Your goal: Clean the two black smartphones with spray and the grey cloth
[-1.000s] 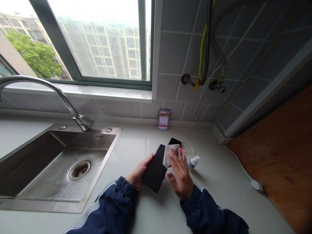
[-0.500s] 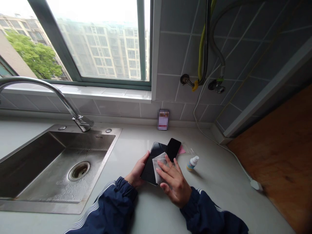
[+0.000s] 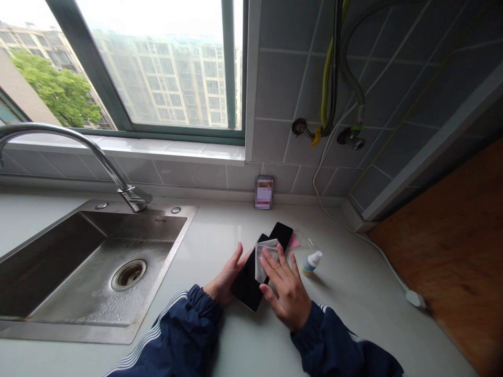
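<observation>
A black tablet (image 3: pixel 245 288) is tilted in my left hand (image 3: pixel 227 276), which grips its left edge with the thumb raised and the other fingers mostly hidden behind it. My right hand (image 3: pixel 288 293) presses a folded light-grey cloth (image 3: pixel 262 261) on the tablet's screen, its fingers spread over the cloth. Just beyond lies a black phone (image 3: pixel 282 233), partly covered by the cloth and my fingers. A small white spray bottle (image 3: pixel 312 263) stands upright to the right of my right hand.
A pink piece (image 3: pixel 294 241) and clear plastic lie beside the phone. Another phone (image 3: pixel 264 192) with a lit screen leans on the back wall. On the left are a steel sink (image 3: pixel 157 293) and a tap (image 3: pixel 135 198). A white cable (image 3: pixel 365 238) runs along the right.
My right hand has slid the cloth up and to the right. The tablet has turned and shifted slightly right and nearer. My left thumb has lifted from its edge.
</observation>
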A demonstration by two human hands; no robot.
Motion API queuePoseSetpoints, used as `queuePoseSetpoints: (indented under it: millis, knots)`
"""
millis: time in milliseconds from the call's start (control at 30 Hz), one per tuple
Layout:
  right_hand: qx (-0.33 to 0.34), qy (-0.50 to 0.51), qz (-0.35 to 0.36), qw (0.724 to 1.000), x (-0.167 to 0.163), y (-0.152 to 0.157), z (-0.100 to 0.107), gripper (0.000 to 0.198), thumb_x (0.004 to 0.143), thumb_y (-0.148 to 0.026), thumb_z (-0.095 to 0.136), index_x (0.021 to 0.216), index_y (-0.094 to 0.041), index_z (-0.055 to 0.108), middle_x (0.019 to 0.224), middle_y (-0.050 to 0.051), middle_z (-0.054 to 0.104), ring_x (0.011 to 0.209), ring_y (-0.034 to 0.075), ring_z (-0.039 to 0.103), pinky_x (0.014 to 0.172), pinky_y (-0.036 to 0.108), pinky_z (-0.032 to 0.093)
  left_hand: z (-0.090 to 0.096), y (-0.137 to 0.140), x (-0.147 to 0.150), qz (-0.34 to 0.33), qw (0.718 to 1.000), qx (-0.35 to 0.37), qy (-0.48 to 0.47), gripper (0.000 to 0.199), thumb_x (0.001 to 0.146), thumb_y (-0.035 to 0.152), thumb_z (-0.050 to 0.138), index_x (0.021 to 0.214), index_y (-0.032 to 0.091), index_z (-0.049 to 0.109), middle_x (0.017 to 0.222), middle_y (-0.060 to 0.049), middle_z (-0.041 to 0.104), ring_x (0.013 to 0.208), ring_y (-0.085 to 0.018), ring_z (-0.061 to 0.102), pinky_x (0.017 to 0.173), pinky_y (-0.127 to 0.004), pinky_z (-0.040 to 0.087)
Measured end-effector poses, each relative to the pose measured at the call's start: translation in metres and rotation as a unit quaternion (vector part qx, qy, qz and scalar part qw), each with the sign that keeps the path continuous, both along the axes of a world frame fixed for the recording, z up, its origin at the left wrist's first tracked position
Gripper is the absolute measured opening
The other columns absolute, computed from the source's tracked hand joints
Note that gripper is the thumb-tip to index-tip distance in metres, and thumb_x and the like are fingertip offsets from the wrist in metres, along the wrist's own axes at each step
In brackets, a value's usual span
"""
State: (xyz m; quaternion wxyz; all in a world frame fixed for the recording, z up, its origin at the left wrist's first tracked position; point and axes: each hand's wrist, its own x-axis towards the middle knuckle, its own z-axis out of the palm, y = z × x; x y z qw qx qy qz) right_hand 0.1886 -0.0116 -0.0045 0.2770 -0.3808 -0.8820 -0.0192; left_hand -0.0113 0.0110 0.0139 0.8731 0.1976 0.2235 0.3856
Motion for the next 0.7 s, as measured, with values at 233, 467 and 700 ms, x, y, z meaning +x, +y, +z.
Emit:
queuePoseSetpoints:
  millis: [233, 467, 700]
  knots:
    - [-0.008, 0.021, -0.036, 0.999, 0.004, 0.008, -0.002, 0.071, 0.106, -0.057, 0.031, 0.163, -0.016, 0.022, 0.165, 0.014, 0.03, 0.155, 0.04, 0.012, 0.117, 0.07, 0.024, 0.001, -0.007, -0.001, -0.083, 0.994, -0.032, 0.061, 0.088, 0.091, 0.08, 0.027, 0.142, 0.015, 0.055, 0.099, -0.018, 0.075, 0.079, -0.029, 0.074, 0.071, -0.039, 0.057]
    - [-0.014, 0.003, 0.034, 0.999, -0.007, -0.005, 0.0, 0.071, 0.106, -0.054, 0.034, 0.162, -0.013, 0.022, 0.167, 0.016, 0.022, 0.156, 0.039, 0.01, 0.119, 0.067, 0.026, 0.0, -0.005, -0.001, -0.089, 0.991, -0.081, 0.062, 0.091, 0.09, 0.082, 0.028, 0.131, 0.009, 0.064, 0.093, -0.018, 0.076, 0.068, -0.028, 0.073, 0.074, -0.041, 0.057]
    - [-0.032, -0.028, 0.094, 0.995, -0.019, -0.022, 0.005, 0.071, 0.104, -0.052, 0.043, 0.16, -0.01, 0.029, 0.165, 0.017, 0.026, 0.155, 0.038, 0.016, 0.12, 0.065, 0.028, -0.002, -0.005, 0.003, -0.014, 0.993, -0.1, 0.064, 0.086, 0.09, 0.079, 0.037, 0.129, 0.008, 0.065, 0.103, -0.019, 0.076, 0.1, -0.034, 0.073, 0.091, -0.041, 0.053]
